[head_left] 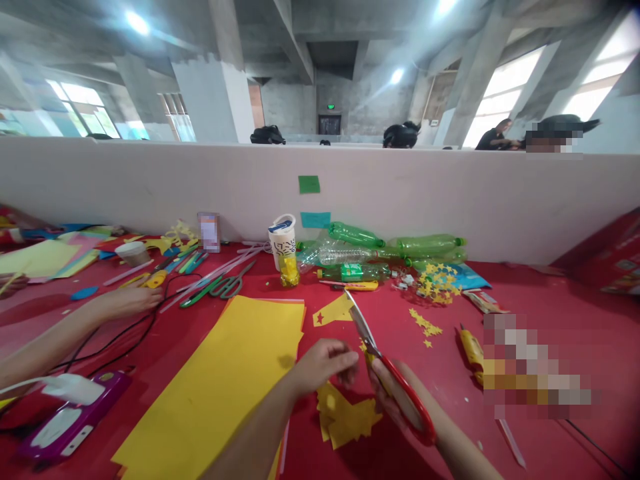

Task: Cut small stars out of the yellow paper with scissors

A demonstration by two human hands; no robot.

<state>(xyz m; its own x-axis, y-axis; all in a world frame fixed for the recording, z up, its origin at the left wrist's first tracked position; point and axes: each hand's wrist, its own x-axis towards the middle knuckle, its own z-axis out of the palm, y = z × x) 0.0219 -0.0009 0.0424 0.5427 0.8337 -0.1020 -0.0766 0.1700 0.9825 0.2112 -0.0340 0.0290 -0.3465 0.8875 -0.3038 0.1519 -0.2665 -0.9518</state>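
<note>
Red-handled scissors (pixel 410 400) are in my right hand (pixel 395 393), their blades pointing up and away, beside a yellow paper piece (pixel 334 312) with a star-shaped hole. A bit of yellow shows at my right fingers under the scissors. My left hand (pixel 325 365) is just left of the scissors, fingers curled; what it holds, if anything, is hidden. Below it lie cut yellow scraps (pixel 347 417). A stack of yellow sheets (pixel 220 387) reaches under my left forearm. Small yellow stars (pixel 425 323) lie to the right.
Green bottles (pixel 355 272) and a paper cup (pixel 283 243) stand or lie by the white partition (pixel 200 180). Green-handled scissors (pixel 203 293), a purple power strip (pixel 75 420) and another person's hand (pixel 127 297) are at left. A yellow glue gun (pixel 471 350) lies right.
</note>
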